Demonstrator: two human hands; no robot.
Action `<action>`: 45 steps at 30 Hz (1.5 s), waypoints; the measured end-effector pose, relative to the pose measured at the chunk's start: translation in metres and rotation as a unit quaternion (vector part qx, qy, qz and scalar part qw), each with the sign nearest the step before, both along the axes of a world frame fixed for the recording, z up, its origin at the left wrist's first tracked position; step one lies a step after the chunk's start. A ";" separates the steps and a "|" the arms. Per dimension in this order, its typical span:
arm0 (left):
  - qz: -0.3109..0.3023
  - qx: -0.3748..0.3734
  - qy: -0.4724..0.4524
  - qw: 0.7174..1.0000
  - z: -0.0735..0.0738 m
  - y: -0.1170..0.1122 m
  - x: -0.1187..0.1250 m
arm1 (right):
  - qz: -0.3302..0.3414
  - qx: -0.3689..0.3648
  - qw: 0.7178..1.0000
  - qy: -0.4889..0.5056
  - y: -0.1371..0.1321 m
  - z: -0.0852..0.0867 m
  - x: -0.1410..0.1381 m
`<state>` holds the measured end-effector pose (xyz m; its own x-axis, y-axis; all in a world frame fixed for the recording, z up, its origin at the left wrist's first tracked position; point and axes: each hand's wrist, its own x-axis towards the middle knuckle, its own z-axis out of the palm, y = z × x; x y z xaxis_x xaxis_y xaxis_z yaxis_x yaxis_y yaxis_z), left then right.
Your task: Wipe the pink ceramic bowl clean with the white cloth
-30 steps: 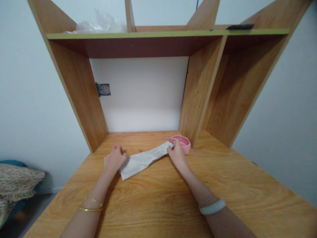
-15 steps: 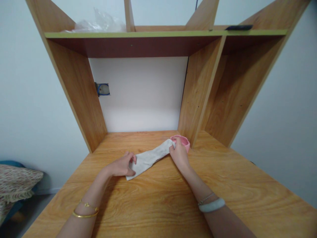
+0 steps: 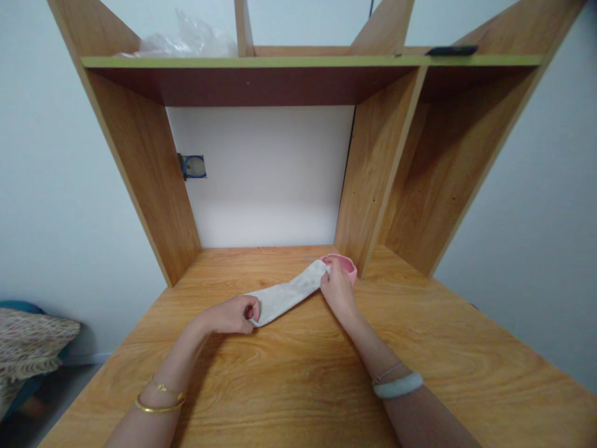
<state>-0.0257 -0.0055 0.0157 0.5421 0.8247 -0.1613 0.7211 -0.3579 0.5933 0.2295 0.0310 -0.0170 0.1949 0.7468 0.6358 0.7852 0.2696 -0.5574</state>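
A long, pale grey cloth (image 3: 288, 297) is stretched at a slant across the wooden desktop. Its near left end is pinched between the thumb and curled fingers of my left hand (image 3: 233, 315). My right hand (image 3: 337, 287) is closed on the far right end, fingertips together. Just behind my right hand stands a pink bowl (image 3: 351, 269), partly hidden by my fingers; whether they touch its rim I cannot tell.
The wooden desktop (image 3: 298, 386) runs under both arms. Upright panels (image 3: 135, 168) and a shelf with a green edge (image 3: 298, 61) frame the back. A clear plastic bag (image 3: 186, 42) and a dark flat object (image 3: 451, 51) lie on the shelf. A wall socket opening (image 3: 193, 167) shows at the left.
My left hand has closed from a loose, parted grip to a pinch on the cloth's left end, and that end has bunched and lifted slightly. My right hand has barely moved.
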 end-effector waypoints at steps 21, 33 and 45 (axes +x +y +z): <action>0.178 0.264 0.037 0.947 -0.010 0.013 0.000 | -0.080 0.048 0.995 -0.041 -0.010 0.018 -0.002; 0.294 0.174 -0.038 0.939 -0.031 0.027 -0.002 | 0.156 0.070 0.985 -0.020 -0.030 0.018 -0.058; 0.309 0.163 -0.092 0.932 -0.031 0.031 -0.008 | 0.314 -0.074 0.943 -0.078 -0.053 0.000 -0.114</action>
<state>-0.0334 0.0251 -0.0152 -0.0602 0.9777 0.2012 0.7461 -0.0898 0.6597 0.1157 -0.0221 -0.0175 -0.4026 0.7667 0.5000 0.5728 0.6371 -0.5157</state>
